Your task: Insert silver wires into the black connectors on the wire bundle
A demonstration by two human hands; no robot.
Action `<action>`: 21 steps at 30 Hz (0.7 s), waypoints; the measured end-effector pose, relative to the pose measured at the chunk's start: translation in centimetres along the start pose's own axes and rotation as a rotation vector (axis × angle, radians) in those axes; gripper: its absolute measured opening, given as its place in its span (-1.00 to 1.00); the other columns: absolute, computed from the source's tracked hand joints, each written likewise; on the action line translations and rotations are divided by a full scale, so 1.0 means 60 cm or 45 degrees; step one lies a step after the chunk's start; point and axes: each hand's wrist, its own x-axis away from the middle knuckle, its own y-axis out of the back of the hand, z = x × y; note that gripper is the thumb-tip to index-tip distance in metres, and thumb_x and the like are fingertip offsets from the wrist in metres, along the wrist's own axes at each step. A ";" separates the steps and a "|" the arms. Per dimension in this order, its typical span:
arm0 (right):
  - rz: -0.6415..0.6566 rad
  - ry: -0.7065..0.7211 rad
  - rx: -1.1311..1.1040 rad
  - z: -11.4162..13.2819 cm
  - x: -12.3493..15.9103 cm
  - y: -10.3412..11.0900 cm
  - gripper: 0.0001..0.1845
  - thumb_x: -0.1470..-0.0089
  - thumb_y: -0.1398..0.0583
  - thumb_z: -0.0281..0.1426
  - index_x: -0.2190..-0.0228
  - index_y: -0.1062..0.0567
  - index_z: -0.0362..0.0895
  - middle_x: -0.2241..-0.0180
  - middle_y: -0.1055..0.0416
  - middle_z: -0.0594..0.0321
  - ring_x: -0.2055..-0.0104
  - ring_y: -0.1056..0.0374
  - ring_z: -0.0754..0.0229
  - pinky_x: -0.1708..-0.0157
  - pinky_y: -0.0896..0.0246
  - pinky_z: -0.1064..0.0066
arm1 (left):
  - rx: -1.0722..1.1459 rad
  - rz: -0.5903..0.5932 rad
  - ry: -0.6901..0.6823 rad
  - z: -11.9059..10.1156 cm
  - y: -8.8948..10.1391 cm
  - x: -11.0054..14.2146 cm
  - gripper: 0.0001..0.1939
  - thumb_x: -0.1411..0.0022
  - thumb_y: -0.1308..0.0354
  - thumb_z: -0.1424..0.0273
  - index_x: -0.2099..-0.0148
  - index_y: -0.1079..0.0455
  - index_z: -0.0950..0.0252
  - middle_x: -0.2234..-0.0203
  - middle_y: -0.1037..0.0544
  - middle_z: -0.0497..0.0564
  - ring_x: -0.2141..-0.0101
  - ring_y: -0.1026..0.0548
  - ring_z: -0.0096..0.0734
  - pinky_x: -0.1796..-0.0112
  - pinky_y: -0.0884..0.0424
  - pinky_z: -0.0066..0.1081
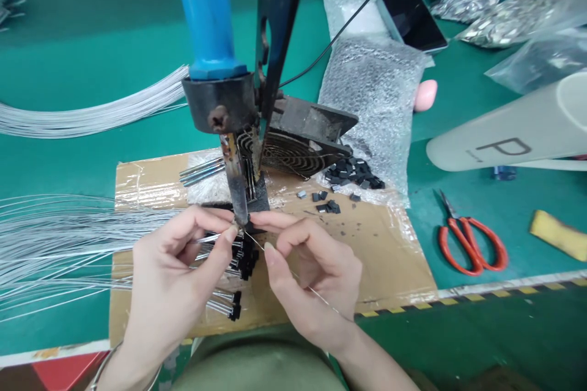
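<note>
A soldering iron with a blue handle (208, 30) is clamped upright, and its tip (239, 204) points down between my hands. My left hand (178, 269) is closed in a pinch just left of the tip, on what looks like a thin grey wire (208, 238); the pinched end is mostly hidden. Between thumb and fingers of my right hand (316, 275) runs a thin strand of solder wire (316, 293), its end reaching the iron's tip. Below the tip lie several wires ending in black connectors (245, 259).
Bundled grey wires (82, 226) spread leftward. Behind the iron stand a black fan (298, 140) and loose black connector pieces (353, 172) on cardboard (376, 244). Rightward are red-handled scissors (472, 244), a yellow sponge (557, 233), a white cylinder (504, 128), bubble wrap (367, 91) and a phone (413, 18).
</note>
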 end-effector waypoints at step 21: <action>-0.036 -0.016 0.032 -0.001 0.000 -0.005 -0.74 -0.13 -0.28 -0.66 0.39 -0.44 -0.05 0.02 -0.67 0.25 -0.02 -0.61 0.21 -0.10 -0.46 0.43 | -0.028 0.024 -0.018 0.004 -0.001 -0.003 -0.82 -0.20 -0.34 0.56 0.37 -0.57 0.16 0.48 -0.56 -0.18 0.49 -0.49 -0.68 0.43 -0.38 -0.77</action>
